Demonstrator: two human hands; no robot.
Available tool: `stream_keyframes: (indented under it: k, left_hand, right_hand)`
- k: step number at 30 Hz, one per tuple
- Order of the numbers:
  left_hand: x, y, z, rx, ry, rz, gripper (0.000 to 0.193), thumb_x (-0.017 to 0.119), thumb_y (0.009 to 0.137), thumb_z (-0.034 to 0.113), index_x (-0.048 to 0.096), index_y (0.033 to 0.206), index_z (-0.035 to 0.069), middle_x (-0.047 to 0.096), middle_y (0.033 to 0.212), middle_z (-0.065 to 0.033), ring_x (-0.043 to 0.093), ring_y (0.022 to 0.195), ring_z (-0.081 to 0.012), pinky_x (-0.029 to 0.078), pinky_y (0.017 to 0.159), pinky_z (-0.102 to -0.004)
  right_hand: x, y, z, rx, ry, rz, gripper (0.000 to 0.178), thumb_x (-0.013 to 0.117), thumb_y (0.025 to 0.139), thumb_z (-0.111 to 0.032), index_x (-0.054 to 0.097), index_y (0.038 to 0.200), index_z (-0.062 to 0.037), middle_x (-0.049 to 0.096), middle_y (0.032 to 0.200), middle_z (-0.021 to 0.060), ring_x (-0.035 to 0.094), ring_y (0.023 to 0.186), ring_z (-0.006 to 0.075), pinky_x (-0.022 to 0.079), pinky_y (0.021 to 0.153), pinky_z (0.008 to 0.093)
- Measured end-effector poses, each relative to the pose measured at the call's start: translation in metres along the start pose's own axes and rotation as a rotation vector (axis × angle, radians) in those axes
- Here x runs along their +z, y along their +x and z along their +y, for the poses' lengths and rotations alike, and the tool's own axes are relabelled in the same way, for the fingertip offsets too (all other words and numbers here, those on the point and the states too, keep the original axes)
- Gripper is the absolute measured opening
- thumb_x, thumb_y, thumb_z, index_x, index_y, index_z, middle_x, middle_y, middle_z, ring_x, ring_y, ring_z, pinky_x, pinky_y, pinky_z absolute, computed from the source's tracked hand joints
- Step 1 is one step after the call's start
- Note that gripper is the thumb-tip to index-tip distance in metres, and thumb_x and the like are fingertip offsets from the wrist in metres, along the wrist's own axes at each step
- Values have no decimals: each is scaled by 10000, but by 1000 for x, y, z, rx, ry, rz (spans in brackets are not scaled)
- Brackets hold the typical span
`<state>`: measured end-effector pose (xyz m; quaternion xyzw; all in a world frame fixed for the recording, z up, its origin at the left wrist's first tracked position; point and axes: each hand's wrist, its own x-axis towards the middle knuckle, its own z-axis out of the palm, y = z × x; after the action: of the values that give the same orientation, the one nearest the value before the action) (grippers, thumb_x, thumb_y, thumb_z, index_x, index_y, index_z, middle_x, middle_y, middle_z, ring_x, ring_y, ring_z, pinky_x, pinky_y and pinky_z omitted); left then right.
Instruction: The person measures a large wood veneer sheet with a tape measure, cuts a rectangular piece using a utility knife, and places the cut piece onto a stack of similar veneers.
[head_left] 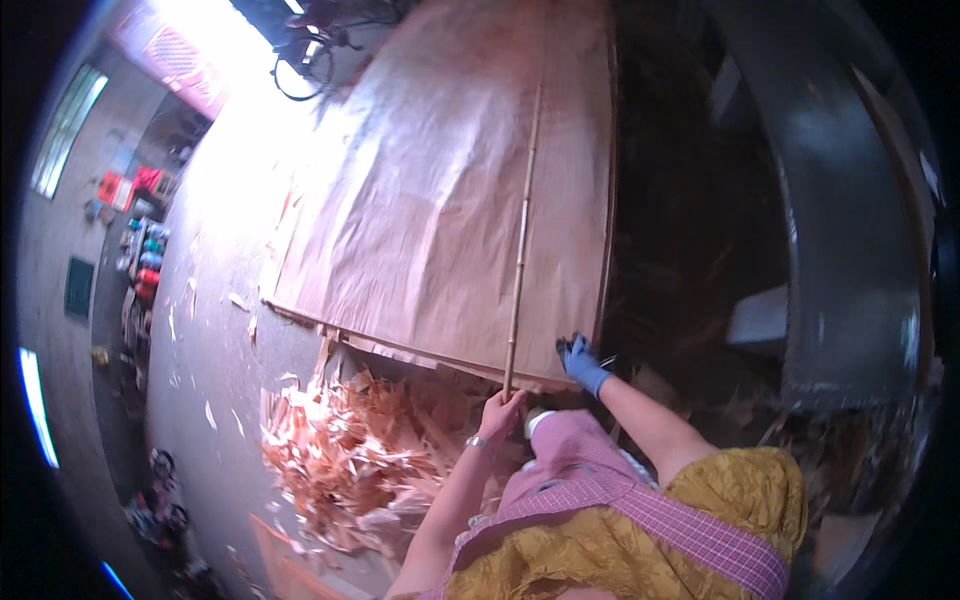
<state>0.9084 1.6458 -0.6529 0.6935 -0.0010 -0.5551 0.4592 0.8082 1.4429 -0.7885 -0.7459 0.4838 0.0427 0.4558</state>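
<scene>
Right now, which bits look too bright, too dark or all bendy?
In the head view, glare whitens the floor at upper left and shines on the stacked sheets; deep shadow sits right of them; the lens bows the grey slab at right.

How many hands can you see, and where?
2: the left hand around the near end of the pole; the right hand, in a blue glove, at the near right corner of the sheets. No others show.
</scene>
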Motion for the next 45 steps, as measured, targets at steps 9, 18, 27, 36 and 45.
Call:
stream_keyframes:
  k: [9,18,27,36,45]
  left_hand:
    - [-230,73,-32,-172,177,17,247,656,902,322,658,962,82,522,579,47,441,454,-34,337,400,-200]
    - [-356,141,-12,99,236,89,270,655,897,244,658,835,-19,623,692,-14,544,661,-84,445,591,-284]
    - [-442,245,31,95,702,7,560,618,819,285,415,1253,-5,645,997,-246,638,879,-394,496,793,-446]
    - [-441,275,-30,483,113,-46,280,772,769,241,571,749,47,578,657,-37,548,563,-151,448,518,-297]
    - [-416,259,-37,13,-419,140,311,700,876,273,521,655,146,476,539,39,419,401,-93,300,362,-254]
  right_hand:
    - [164,147,26,756,-370,438,763,480,925,-488,286,1402,75,306,1435,338,316,1346,454,309,1082,524]
    - [136,104,-113,364,-637,554,272,483,936,-344,566,992,-90,652,935,161,669,825,337,529,690,488]
    - [183,155,-442,-194,-262,170,354,514,904,-386,618,799,-64,639,736,200,638,712,387,482,634,500]
    - [247,167,-651,-611,-3,179,342,573,919,-346,524,743,-57,568,652,181,572,642,406,441,576,460]
    - [258,130,-478,-125,612,-142,377,622,915,-414,624,854,-42,660,713,11,622,677,134,486,614,304]
